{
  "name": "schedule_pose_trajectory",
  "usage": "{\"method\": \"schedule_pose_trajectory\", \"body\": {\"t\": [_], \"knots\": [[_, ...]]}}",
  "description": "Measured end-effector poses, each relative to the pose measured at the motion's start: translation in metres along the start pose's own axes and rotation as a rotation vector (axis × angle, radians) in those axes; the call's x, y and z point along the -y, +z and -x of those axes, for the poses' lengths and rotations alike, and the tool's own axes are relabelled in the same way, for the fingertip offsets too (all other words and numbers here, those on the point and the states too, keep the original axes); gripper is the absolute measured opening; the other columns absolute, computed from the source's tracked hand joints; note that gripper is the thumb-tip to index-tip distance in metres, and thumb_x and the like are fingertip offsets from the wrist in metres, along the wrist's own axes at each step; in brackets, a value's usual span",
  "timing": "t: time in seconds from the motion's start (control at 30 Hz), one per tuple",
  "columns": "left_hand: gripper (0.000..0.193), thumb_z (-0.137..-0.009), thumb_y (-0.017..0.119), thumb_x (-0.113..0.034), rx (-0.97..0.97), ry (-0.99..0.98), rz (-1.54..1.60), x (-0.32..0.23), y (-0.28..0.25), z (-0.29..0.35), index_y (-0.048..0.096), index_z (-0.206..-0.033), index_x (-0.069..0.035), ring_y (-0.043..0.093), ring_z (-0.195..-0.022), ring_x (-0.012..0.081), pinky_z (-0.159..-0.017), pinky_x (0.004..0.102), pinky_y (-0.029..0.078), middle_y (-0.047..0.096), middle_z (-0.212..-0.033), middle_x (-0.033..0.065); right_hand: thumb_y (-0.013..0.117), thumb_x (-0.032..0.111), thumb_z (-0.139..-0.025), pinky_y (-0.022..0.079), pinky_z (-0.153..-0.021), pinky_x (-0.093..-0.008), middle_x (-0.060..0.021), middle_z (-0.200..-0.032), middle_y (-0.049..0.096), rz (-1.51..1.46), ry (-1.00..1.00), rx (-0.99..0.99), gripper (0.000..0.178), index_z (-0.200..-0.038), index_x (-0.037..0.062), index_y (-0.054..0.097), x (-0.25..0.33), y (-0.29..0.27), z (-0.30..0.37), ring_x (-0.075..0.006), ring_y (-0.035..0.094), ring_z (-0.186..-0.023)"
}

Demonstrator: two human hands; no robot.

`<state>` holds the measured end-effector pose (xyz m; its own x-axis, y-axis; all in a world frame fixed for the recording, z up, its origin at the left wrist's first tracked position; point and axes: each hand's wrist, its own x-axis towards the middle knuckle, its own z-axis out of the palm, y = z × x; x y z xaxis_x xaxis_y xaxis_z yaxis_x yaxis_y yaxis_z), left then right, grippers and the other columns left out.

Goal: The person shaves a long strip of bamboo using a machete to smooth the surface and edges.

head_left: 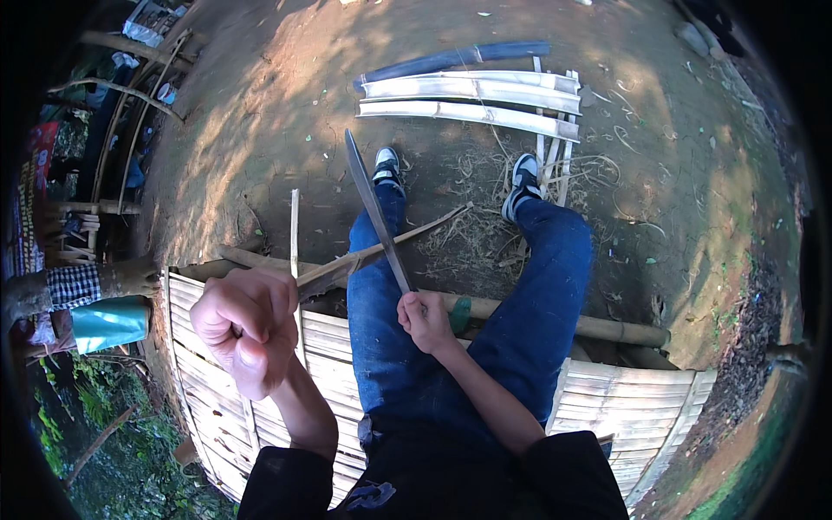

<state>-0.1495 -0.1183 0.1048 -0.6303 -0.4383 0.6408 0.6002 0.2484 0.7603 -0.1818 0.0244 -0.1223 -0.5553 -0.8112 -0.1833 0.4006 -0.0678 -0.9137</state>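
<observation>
My left hand (pixel 249 328) is raised on the left and closed around the near end of a thin bamboo strip (pixel 338 269). The strip slants away to the right over my left leg and tapers to its far tip. In front of my lap, my right hand (pixel 425 321) grips the handle of a machete (pixel 374 208), and its fingers hide most of that handle. The long dark blade points away and slightly left. Blade and strip cross near my left knee; I cannot tell whether they touch.
I sit on a bamboo-slat bench (pixel 641 403) with a bamboo pole (pixel 607 331) along its front. Split bamboo lengths (pixel 472 89) lie ahead across thin supports. Curled shavings (pixel 472 178) litter the dirt between my feet. A green bag (pixel 111 324) is at the left.
</observation>
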Motion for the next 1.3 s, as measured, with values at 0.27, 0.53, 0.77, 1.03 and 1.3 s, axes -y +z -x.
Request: {"method": "schedule_pose_trajectory", "body": {"t": [0.27, 0.53, 0.77, 1.03, 1.3], "knots": [[0.047, -0.079, 0.076, -0.029, -0.001, -0.079, 0.014, -0.007, 0.035, 0.0, 0.04, -0.058, -0.008, 0.029, -0.035, 0.0073, -0.037, 0.0238, 0.021, 0.031, -0.044, -0.0061, 0.039, 0.044, -0.099, 0.035, -0.043, -0.0283, -0.0011, -0.048, 0.044, 0.238, -0.257, -0.079, 0.057, -0.06, 0.0029, 0.047, 0.036, -0.007, 0.001, -0.0126, 0.045, -0.041], [0.048, -0.076, 0.079, -0.029, 0.044, -0.086, 0.075, -0.008, 0.036, 0.007, 0.042, -0.054, -0.008, 0.028, -0.034, 0.0078, -0.036, 0.0244, 0.019, 0.031, -0.044, -0.0064, 0.034, 0.057, -0.097, 0.03, -0.036, -0.0219, -0.0016, -0.052, 0.042, -0.262, 0.367, -0.138, 0.061, -0.065, 0.0058, 0.043, 0.018, -0.03, 0.01, -0.007, 0.038, -0.039], [0.045, -0.077, 0.078, -0.027, 0.085, -0.051, 0.118, -0.004, 0.034, 0.005, 0.045, -0.056, -0.006, 0.028, -0.033, 0.0085, -0.035, 0.0248, 0.018, 0.033, -0.043, -0.0054, 0.037, 0.054, -0.097, 0.032, -0.038, -0.0211, -0.001, -0.053, 0.042, 0.113, -0.193, -0.014, 0.06, -0.065, 0.0044, 0.044, 0.037, -0.009, 0.007, -0.0069, 0.043, -0.044], [0.041, -0.083, 0.072, -0.026, 0.109, -0.041, 0.157, -0.002, 0.0, 0.007, 0.044, -0.06, -0.007, 0.037, -0.033, 0.0078, -0.034, 0.0229, 0.025, 0.039, -0.043, -0.0035, 0.037, 0.053, -0.098, 0.031, -0.034, -0.0234, -0.0015, -0.05, 0.04, -0.2, 0.449, -0.211, 0.059, -0.064, 0.0057, 0.043, -0.02, -0.038, -0.011, -0.0078, 0.037, -0.036], [0.04, -0.082, 0.073, -0.025, 0.055, -0.038, 0.144, -0.003, 0.007, 0.005, 0.044, -0.061, -0.007, 0.037, -0.035, 0.0079, -0.035, 0.023, 0.026, 0.039, -0.044, -0.0039, 0.04, 0.051, -0.098, 0.029, -0.04, -0.0224, -0.0013, -0.055, 0.045, 0.073, -0.186, 0.006, 0.057, -0.067, 0.0035, 0.046, -0.006, -0.005, -0.01, -0.0054, 0.041, -0.045]]}}
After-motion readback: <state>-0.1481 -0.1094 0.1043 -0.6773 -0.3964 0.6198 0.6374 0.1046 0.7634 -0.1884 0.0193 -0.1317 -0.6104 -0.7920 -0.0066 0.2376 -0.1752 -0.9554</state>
